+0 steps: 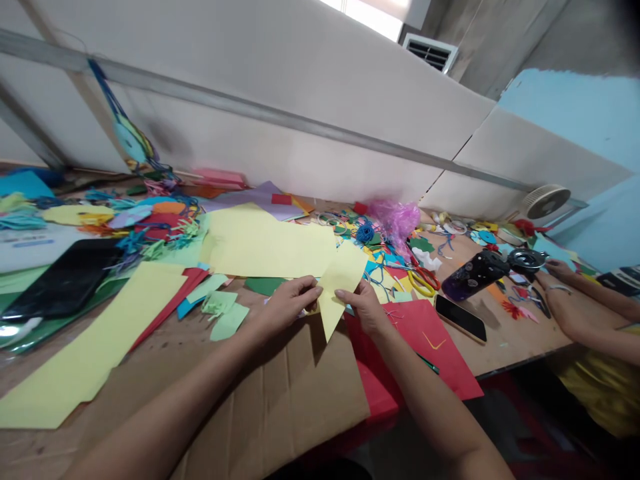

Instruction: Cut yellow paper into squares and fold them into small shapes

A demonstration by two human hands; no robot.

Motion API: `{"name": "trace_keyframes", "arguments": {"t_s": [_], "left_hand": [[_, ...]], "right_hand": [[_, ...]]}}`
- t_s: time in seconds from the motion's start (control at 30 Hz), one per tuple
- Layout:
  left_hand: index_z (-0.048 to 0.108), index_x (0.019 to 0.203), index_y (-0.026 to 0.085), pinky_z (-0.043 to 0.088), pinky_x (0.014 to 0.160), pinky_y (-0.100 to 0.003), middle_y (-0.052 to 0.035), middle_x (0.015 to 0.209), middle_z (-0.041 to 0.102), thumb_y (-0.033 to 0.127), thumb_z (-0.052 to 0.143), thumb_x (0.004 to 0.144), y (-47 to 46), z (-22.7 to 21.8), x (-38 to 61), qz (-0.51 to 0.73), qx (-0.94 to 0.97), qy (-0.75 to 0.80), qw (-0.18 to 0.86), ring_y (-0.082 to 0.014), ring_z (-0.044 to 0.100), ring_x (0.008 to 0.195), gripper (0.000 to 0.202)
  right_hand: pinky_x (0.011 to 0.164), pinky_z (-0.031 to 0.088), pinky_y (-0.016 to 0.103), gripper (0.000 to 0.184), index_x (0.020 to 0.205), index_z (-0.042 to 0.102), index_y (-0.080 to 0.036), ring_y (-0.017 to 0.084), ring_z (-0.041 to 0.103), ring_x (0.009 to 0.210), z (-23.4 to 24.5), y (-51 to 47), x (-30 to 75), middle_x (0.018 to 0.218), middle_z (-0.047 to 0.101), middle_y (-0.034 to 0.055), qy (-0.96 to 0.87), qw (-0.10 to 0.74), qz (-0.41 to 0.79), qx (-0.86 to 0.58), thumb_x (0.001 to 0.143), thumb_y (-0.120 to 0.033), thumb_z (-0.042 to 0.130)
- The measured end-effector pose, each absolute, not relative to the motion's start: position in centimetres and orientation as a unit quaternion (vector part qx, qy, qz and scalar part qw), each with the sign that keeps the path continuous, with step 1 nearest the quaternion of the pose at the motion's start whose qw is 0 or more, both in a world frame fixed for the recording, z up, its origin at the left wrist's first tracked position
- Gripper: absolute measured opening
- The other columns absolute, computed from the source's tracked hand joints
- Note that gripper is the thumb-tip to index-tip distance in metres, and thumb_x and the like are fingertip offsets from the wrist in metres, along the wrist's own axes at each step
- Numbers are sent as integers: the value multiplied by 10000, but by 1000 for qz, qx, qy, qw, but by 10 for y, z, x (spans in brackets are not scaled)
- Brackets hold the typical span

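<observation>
My left hand (pixel 285 308) and my right hand (pixel 357 308) hover over a flattened brown cardboard sheet (pixel 285 407). Between them they pinch a pointed piece of pale yellow paper (pixel 340 290), its tip hanging downward. Behind it lies a larger pale yellow sheet (pixel 265 245), which my left fingertips nearly reach. A red paper sheet (pixel 420 347) lies under my right forearm, and small green paper scraps (pixel 229 321) lie left of my left hand.
A black smartphone (pixel 460 319) and yellow-handled scissors (pixel 423 281) lie right of my hands. A co-worker's hands (pixel 560 292) work near a dark purple bottle (pixel 475 275). Coloured paper scraps, yarn, pink plastic (pixel 395 223) and a black tablet (pixel 63 280) cover the wooden table (pixel 525 343).
</observation>
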State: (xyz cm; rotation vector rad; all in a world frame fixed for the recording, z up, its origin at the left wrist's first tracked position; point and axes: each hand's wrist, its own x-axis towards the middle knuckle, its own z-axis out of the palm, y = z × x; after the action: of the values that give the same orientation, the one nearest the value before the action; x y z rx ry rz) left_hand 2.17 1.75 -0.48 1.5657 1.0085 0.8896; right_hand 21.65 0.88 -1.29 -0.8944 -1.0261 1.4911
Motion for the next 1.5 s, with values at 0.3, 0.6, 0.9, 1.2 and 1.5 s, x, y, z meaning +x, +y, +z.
{"name": "trace_keyframes", "arguments": {"t_s": [0.3, 0.6, 0.9, 1.2, 1.5], "left_hand": [[614, 715, 195, 363, 565, -280, 5, 634, 538, 471, 555, 838, 12, 4, 24, 351, 626, 433, 546, -160, 500, 603, 308], [589, 688, 204, 340, 533, -271, 17, 623, 524, 450, 560, 823, 14, 1, 23, 355, 625, 446, 533, -152, 468, 577, 283], [640, 700, 205, 395, 557, -285, -6, 659, 583, 418, 590, 769, 11, 5, 24, 347, 620, 449, 542, -187, 526, 648, 229], [571, 666, 208, 345, 530, -265, 21, 633, 504, 429, 575, 800, 11, 7, 25, 342, 624, 449, 541, -154, 463, 599, 259], [604, 732, 217, 416, 603, -289, -5, 673, 575, 543, 591, 856, 13, 1, 20, 331, 612, 397, 599, -172, 533, 638, 349]], "right_hand": [[709, 518, 302, 235, 820, 744, -211, 175, 663, 693, -18, 13, 219, 782, 754, 6, -383, 543, 640, -386, 604, -207, 837], [616, 484, 289, 185, 813, 723, -214, 180, 623, 647, -14, 12, 221, 724, 711, 12, -380, 525, 661, -379, 662, -296, 791], [761, 559, 326, 292, 857, 753, -195, 201, 695, 751, -10, 10, 216, 836, 778, 30, -371, 520, 655, -404, 586, -226, 857], [510, 407, 237, 110, 710, 710, -213, 140, 540, 561, -9, 11, 220, 621, 629, -8, -373, 526, 655, -394, 631, -276, 752], [586, 404, 258, 179, 680, 702, -208, 145, 524, 598, -6, 10, 220, 646, 594, 3, -420, 546, 618, -377, 671, -373, 770]]}}
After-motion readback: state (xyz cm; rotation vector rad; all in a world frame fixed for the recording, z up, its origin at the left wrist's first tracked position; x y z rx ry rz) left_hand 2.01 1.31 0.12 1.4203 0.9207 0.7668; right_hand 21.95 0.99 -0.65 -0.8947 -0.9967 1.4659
